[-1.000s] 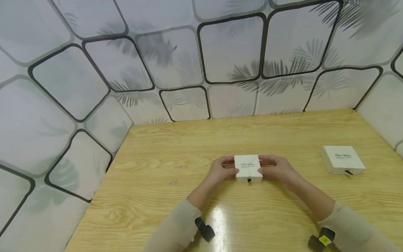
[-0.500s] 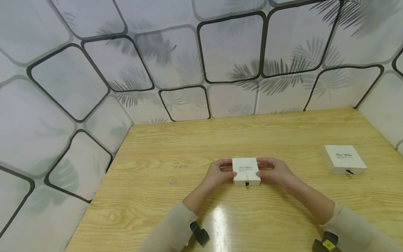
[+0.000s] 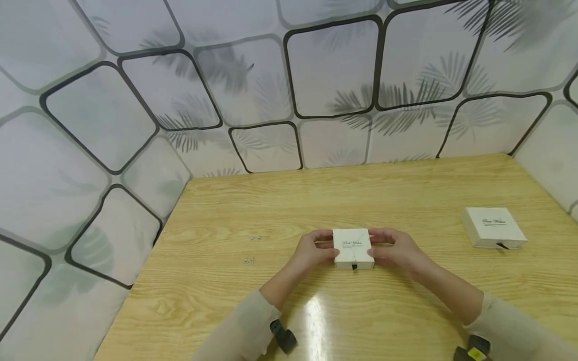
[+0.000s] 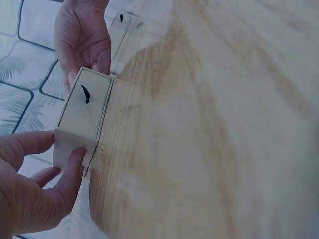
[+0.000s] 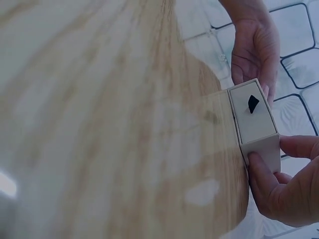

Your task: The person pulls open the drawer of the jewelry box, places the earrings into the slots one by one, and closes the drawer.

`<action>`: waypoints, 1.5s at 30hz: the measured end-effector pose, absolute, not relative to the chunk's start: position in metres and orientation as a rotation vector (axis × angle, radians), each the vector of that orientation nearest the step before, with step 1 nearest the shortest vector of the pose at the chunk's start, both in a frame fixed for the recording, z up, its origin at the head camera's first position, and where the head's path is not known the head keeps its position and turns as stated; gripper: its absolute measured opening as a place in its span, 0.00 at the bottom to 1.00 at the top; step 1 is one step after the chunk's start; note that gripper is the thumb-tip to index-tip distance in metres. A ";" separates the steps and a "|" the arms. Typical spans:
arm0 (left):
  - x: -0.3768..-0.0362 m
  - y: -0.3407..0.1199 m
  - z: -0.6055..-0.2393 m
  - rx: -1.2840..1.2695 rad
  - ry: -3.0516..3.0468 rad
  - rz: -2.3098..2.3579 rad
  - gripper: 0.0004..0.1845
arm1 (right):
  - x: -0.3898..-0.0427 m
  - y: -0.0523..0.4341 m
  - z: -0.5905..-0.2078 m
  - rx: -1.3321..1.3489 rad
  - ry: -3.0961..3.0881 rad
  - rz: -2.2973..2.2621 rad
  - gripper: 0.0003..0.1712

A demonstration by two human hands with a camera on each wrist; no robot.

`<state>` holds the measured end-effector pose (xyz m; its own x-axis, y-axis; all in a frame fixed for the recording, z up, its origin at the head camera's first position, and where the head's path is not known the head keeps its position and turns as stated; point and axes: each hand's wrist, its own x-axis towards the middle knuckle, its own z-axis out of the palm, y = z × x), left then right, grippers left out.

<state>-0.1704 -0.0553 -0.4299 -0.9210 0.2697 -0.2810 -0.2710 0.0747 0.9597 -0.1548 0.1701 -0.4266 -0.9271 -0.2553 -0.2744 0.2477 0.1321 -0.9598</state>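
Observation:
A small white drawer-style gift box (image 3: 353,246) with dark script on its lid lies on the table, held between both hands. My left hand (image 3: 313,249) grips its left side, thumb near the front corner and fingers farther back. On the opposite side my right hand (image 3: 396,248) grips it in the same way. A short black ribbon tab (image 4: 85,93) sticks out of the drawer front, which is pushed in level with the sleeve. In the right wrist view the tab (image 5: 253,104) shows again, with the thumb pressed on the box's side wall.
A second, larger white gift box (image 3: 494,227) with a black tab stands at the right of the wooden table (image 3: 253,301). Two pairs of tiny shiny pieces, the farther pair (image 3: 255,237) and the nearer pair (image 3: 249,260), lie at the left. A patterned cloth wall (image 3: 334,75) rises behind.
Both hands have drawn the small box slightly toward the person and a little to the left. Their grip looks the same, and the other things stay in place.

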 end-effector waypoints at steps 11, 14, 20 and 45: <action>-0.173 -0.058 -0.430 0.020 2.000 1.876 0.28 | -0.164 0.170 -0.421 -0.056 2.055 -1.746 0.43; -0.172 -0.058 -0.429 0.024 2.005 1.864 0.28 | -0.170 0.172 -0.421 -0.078 2.054 -1.713 0.42; -0.172 -0.058 -0.427 0.038 2.004 1.852 0.29 | -0.179 0.173 -0.418 -0.104 2.016 -1.677 0.39; -0.173 -0.058 -0.431 0.032 1.991 1.853 0.28 | -0.205 0.177 -0.418 -0.027 1.893 -1.617 0.30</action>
<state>-0.1727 -0.0583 -0.4306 -0.9122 0.2951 -0.2842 -0.2625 0.1119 0.9584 -0.2048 0.1769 -0.4175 -0.7949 -0.4087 -0.4485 0.3789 0.2429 -0.8930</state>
